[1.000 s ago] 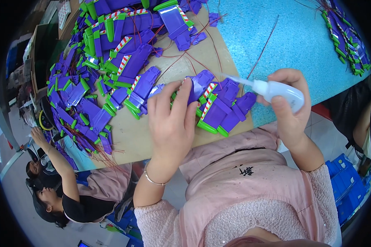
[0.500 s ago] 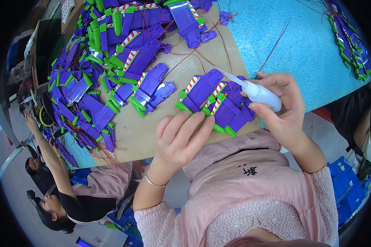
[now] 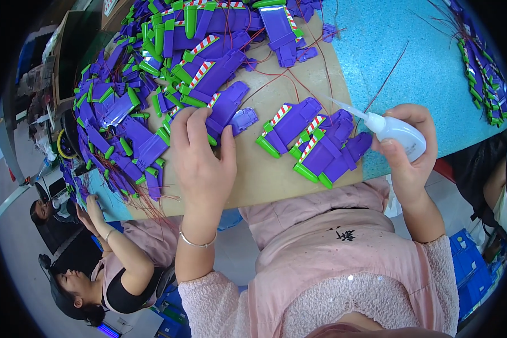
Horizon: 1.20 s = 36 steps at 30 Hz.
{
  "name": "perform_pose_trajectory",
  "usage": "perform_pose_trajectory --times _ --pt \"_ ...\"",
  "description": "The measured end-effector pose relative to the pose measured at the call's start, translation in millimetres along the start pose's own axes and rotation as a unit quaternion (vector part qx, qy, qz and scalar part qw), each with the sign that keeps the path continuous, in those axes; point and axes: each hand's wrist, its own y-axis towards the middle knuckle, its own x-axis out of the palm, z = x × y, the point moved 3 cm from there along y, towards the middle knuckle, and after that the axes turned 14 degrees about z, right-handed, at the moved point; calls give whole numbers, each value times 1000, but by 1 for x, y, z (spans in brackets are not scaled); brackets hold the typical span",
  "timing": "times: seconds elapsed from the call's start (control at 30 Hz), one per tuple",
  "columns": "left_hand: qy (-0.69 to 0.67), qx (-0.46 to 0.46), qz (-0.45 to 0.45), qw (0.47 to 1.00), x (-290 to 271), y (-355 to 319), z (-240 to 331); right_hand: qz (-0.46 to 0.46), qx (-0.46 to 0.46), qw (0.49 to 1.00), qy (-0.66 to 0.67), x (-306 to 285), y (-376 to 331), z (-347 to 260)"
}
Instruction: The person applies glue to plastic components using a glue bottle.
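My left hand (image 3: 200, 155) lies on a purple plastic wing part (image 3: 226, 107) with a green tip, at the edge of a big heap of such parts (image 3: 169, 62), fingers closing on it. My right hand (image 3: 408, 149) grips a small white squeeze bottle (image 3: 391, 129) whose thin nozzle points left. Just left of the bottle, a small cluster of purple and green wing parts (image 3: 315, 138) with red-white striped stickers rests on a brown board (image 3: 265, 174). Thin red wires trail from the parts.
The board sits on a turquoise tabletop (image 3: 388, 50). A second row of purple-green parts (image 3: 484, 73) lies at the far right. A co-worker (image 3: 104, 270) sits at the lower left, a hand reaching to the table edge. Blue crates (image 3: 470, 253) stand on the floor at the right.
My left hand moved left from the small cluster to the heap and onto a purple part. My right hand with the bottle stayed by the cluster, dropping slightly.
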Motion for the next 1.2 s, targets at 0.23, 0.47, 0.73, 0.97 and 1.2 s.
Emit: perform_pose_trajectory --times 0.23,0.47,0.73,0.97,1.2 --pt "-45 12 -44 998 -20 -4 21 23 -12 999 33 5 7 -2" --pt "-62 66 -68 994 -6 -19 47 21 -20 1000 9 22 9 -4" --pt "-58 78 -70 993 -5 -16 46 -49 -69 996 -8 28 5 -4" --pt "-56 82 -60 993 -5 -17 47 -48 -78 994 -54 25 7 -6" --pt "13 150 -3 989 -8 -18 53 -37 -96 995 -15 28 9 -10"
